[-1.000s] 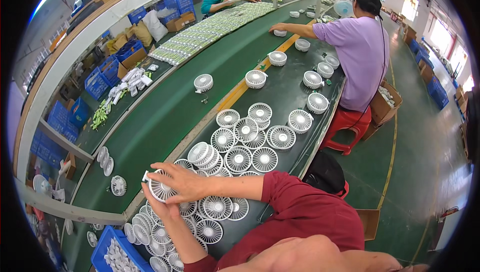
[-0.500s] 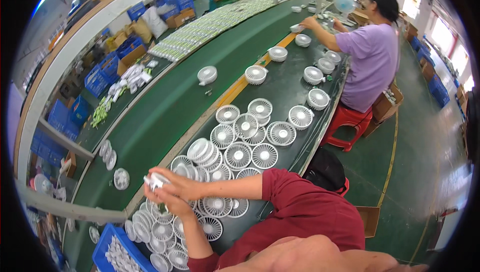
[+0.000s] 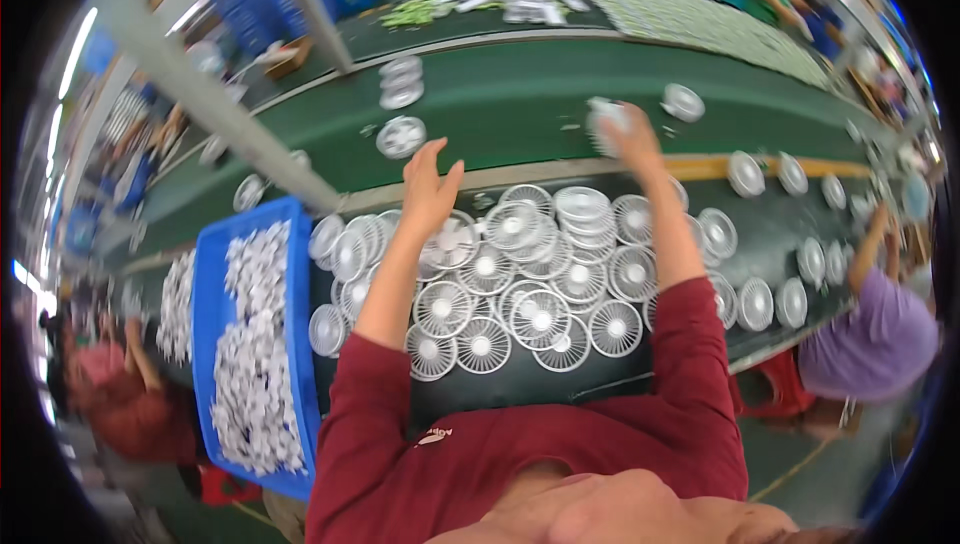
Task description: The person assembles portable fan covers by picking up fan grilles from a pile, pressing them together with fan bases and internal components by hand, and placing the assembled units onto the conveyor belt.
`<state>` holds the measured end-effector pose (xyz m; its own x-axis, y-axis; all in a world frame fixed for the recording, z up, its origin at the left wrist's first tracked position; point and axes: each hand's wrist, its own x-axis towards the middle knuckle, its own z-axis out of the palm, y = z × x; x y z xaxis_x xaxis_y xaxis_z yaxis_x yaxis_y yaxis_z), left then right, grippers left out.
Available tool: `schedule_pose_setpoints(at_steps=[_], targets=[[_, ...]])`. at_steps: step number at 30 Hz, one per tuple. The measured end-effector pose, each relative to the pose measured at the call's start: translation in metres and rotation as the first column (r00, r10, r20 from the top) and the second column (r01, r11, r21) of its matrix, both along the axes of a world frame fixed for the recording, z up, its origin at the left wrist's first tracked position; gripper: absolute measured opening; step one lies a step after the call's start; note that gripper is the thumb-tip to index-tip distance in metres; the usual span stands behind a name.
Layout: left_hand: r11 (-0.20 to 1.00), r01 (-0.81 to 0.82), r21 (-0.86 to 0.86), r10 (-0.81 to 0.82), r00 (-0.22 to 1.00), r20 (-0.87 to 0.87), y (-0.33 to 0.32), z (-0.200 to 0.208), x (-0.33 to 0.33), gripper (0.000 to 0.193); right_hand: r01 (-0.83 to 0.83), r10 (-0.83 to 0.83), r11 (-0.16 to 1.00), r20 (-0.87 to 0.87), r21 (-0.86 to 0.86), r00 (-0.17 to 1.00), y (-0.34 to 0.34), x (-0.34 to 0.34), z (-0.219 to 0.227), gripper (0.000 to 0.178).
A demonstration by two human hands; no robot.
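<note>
The right hand (image 3: 628, 134) now pinches a white fan (image 3: 606, 119) out over the green belt (image 3: 520, 104) beyond the tabletop's far edge; a second ago both hands were low at the near-left end of the pile, closed on one fan. The left hand (image 3: 428, 189) has let go and hangs with fingers spread above the fan pile (image 3: 520, 274). So the piece has gone from the pile out to the belt. A blue bin (image 3: 205, 274) of small white parts sits at the left edge.
</note>
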<state>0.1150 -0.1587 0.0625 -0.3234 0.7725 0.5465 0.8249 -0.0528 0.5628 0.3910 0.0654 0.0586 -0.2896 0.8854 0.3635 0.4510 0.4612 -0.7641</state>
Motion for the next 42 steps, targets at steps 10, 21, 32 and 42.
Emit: schedule_pose_setpoints(at_steps=[10, 21, 32, 42], targets=[[0.711, -0.489, -0.505, 0.552, 0.834, -0.03, 0.046, -0.043, -0.149, 0.052, -0.02, -0.011, 0.997, 0.418, 0.07, 0.909, -0.022, 0.119, -0.035, 0.067], [0.936, -0.252, -0.247, 0.296, 0.941, 0.162, 0.043, -0.048, -0.131, 0.035, 0.033, -0.044, 0.999, 0.471, 0.033, 0.881, -0.035, 0.107, -0.024, 0.075], [0.904, 0.039, 0.426, -0.418, -0.132, 0.899, 0.006, 0.02, 0.037, 0.038, 0.062, -0.053, 0.987, -0.064, 0.151, 0.997, -0.068, 0.075, 0.049, 0.02], [0.883, 0.175, 0.436, -0.355, -0.361, 0.863, -0.022, 0.026, 0.126, 0.047, -0.45, 0.478, 0.769, 0.059, 0.454, 0.877, -0.181, -0.025, 0.054, 0.033]])
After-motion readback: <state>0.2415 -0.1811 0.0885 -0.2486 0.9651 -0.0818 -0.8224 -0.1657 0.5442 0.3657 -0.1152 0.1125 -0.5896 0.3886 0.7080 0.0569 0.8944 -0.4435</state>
